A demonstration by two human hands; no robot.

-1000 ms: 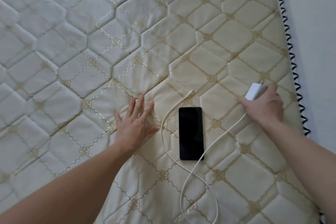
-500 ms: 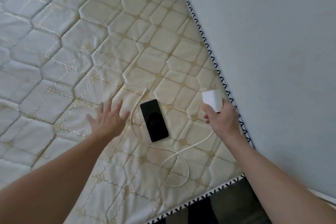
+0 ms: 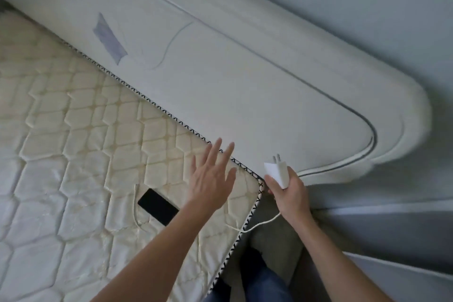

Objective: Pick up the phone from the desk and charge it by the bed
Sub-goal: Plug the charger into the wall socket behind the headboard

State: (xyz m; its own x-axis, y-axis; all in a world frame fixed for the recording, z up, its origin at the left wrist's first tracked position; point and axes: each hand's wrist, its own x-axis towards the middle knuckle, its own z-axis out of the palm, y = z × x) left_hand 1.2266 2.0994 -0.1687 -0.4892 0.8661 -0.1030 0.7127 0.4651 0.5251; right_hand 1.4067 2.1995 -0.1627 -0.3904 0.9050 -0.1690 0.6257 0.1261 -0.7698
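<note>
A black phone [image 3: 158, 206] lies screen-up on the cream quilted mattress [image 3: 73, 154], near its corner. A white cable [image 3: 135, 206] curves past the phone's left side and runs off the mattress edge to a white charger plug [image 3: 278, 172]. My right hand [image 3: 289, 193] is shut on that plug, prongs pointing up, just past the mattress corner and close to the white headboard [image 3: 245, 76]. My left hand [image 3: 212, 176] hovers open, fingers spread, above the mattress to the right of the phone. The cable's free end lies unplugged beside the phone.
The padded headboard runs diagonally along the mattress's black-stitched edge [image 3: 171, 117]. A grey wall [image 3: 367, 7] lies behind it. Below the corner I see a gap with floor and my blue-trousered leg [image 3: 264, 282].
My view has swung right toward the headboard. My right hand carried the plug off the mattress corner, dragging the cable. My left hand lifted off the mattress and moved right, past the phone.
</note>
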